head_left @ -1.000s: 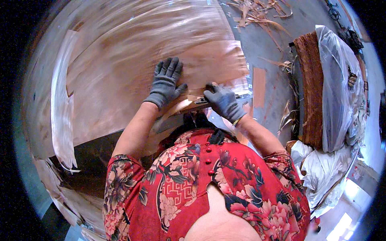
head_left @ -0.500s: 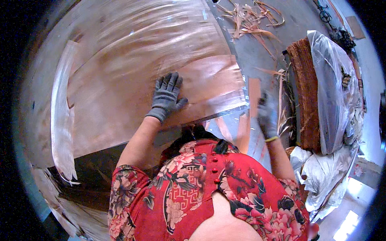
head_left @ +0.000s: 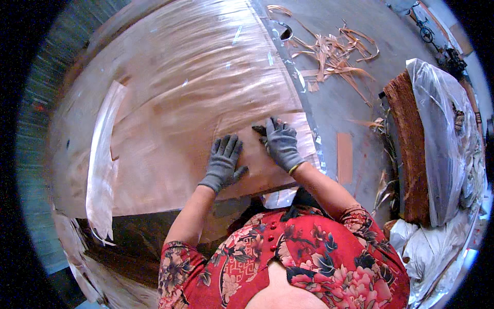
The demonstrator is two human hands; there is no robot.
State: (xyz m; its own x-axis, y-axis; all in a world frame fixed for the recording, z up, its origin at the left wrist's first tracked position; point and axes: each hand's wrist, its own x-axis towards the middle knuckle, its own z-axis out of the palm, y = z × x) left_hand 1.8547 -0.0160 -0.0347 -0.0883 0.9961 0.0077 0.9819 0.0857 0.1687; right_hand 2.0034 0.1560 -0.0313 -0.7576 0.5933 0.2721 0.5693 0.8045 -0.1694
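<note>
A broad, thin sheet of wood veneer (head_left: 164, 139), pinkish brown with shiny ripples, covers the work surface before me. Nearest my body, a smaller veneer piece (head_left: 247, 167) lies on top of it at the right. My left hand (head_left: 223, 164), in a grey glove, rests flat with fingers spread around that piece's left edge. On the same piece, closer to its right end, my right hand (head_left: 281, 144) presses down, also gloved, with darkened fingertips and the thumb stretched toward the left. Neither hand grips anything that I can see.
A pale narrow veneer strip (head_left: 103, 159) lies at the left, its end hanging over the near edge. Torn veneer scraps (head_left: 332, 54) litter the floor at the far right. A brown veneer stack (head_left: 409, 149) stands right, partly under clear plastic sheeting (head_left: 442, 139).
My right hand has swung in from beyond the right edge onto the veneer. The left hand stays flat on the sheet. The whole view has shifted slightly.
</note>
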